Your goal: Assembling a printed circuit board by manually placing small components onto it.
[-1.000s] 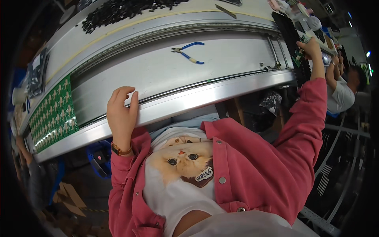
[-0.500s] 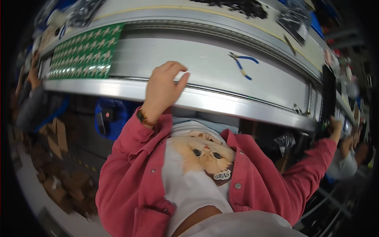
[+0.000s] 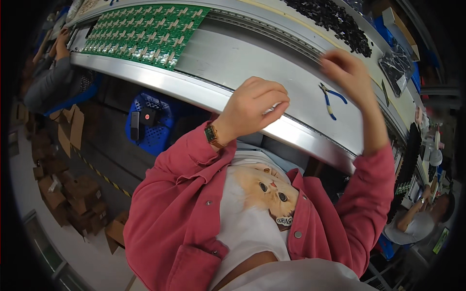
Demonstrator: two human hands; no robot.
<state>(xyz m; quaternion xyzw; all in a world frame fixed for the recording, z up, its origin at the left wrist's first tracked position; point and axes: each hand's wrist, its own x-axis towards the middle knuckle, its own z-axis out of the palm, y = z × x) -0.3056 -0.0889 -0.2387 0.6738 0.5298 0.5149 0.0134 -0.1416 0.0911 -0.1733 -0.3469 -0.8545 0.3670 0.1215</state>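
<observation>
My left hand (image 3: 256, 105) hovers over the near metal rail (image 3: 204, 91), fingers loosely curled. A gap shows between its thumb and fingers, and I see nothing in it. Smeared by motion, my right hand (image 3: 345, 72) is over the far side of the line, close to the pliers; whether it holds anything cannot be made out. The small blue-handled pliers (image 3: 330, 100) lie with handles spread on the grey line surface (image 3: 233, 58). To the left, a large green circuit board panel (image 3: 141, 35), dotted with rows of pale parts, rests across both rails.
Black small parts (image 3: 335, 24) are heaped on the far ledge, near a dark plastic bag (image 3: 395, 68) and tweezers (image 3: 385, 92). A long black strip (image 3: 408, 157) stands at right. A blue basket (image 3: 162, 136) and cardboard boxes (image 3: 80, 194) are below left. Co-workers sit at both sides.
My right hand has come in from the black strip at the far right to near the pliers. My left hand has shifted right along the rail. The whole view has turned.
</observation>
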